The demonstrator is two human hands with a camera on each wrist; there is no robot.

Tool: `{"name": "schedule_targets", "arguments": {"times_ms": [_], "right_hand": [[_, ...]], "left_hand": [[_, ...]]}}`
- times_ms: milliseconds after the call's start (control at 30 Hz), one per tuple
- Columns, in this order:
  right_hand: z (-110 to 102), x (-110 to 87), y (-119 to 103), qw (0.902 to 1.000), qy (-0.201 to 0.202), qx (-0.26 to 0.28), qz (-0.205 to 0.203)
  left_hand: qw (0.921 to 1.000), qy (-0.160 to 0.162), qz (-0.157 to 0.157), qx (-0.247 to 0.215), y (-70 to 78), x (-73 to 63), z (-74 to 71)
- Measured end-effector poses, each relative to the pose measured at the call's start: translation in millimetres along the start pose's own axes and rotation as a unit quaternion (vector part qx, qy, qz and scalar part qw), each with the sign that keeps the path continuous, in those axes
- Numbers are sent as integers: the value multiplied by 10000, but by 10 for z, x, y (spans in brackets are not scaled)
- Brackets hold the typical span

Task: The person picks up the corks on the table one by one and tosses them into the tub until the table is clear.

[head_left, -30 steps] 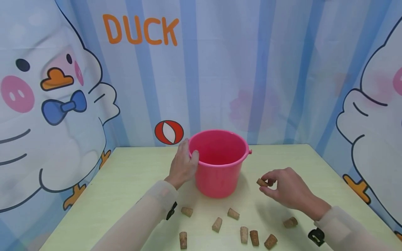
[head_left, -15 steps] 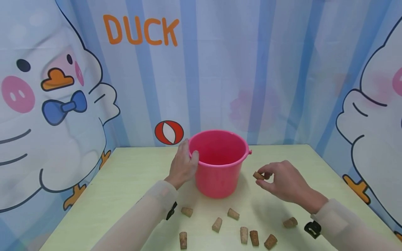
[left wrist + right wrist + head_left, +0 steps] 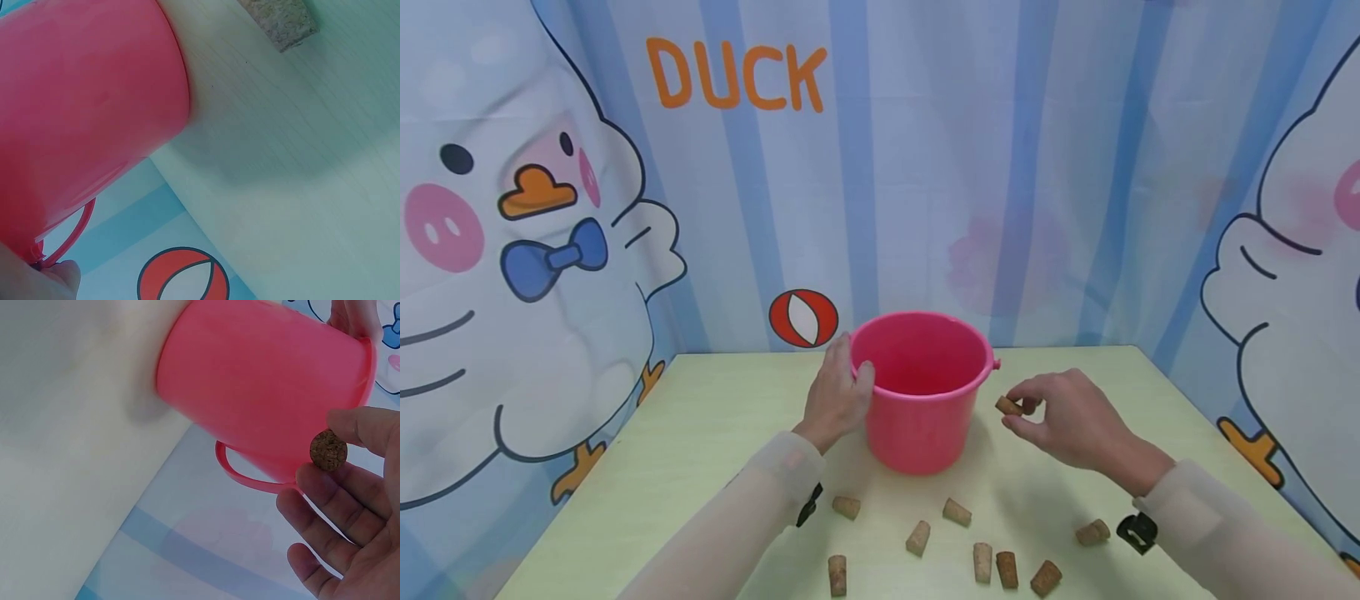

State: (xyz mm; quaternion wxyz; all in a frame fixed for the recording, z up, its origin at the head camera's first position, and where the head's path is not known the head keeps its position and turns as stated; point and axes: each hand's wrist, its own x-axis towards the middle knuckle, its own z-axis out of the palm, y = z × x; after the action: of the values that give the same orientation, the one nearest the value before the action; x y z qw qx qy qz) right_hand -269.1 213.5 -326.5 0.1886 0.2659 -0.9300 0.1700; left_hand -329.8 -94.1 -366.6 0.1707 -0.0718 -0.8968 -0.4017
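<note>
A pink bucket (image 3: 917, 433) stands upright near the back of the table, its mouth facing up. My left hand (image 3: 838, 396) holds the left side of its rim, thumb toward the front. In the right wrist view the fingers of that hand show at the far rim. My right hand (image 3: 1075, 421) pinches a cork (image 3: 1009, 406) between thumb and fingers, to the right of the bucket and below rim height in the head view. The held cork (image 3: 329, 450) shows its round end in the right wrist view, overlapping the bucket wall there.
Several corks lie loose in front of the bucket, among them a pale cork (image 3: 918, 538), a cork at the left (image 3: 838, 575) and one under the right forearm (image 3: 1092, 532). A curtain (image 3: 925, 167) printed with ducks hangs behind the table (image 3: 700, 467).
My right hand has moved left and up in the head view, bringing the pinched cork closer to the bucket. The left hand, the bucket and the loose corks stay in place.
</note>
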Motion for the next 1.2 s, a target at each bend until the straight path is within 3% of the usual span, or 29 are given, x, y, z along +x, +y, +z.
{"name": "schedule_targets", "arguments": {"times_ms": [433,1200], "right_hand": [[-57,119,-97,9998,-22,-1,216],[-134,260,-138,9997,130,173,114]], "left_hand": [[10000,11,12,39,4,-15,-8],[10000,11,19,15,-8,6,2]]}}
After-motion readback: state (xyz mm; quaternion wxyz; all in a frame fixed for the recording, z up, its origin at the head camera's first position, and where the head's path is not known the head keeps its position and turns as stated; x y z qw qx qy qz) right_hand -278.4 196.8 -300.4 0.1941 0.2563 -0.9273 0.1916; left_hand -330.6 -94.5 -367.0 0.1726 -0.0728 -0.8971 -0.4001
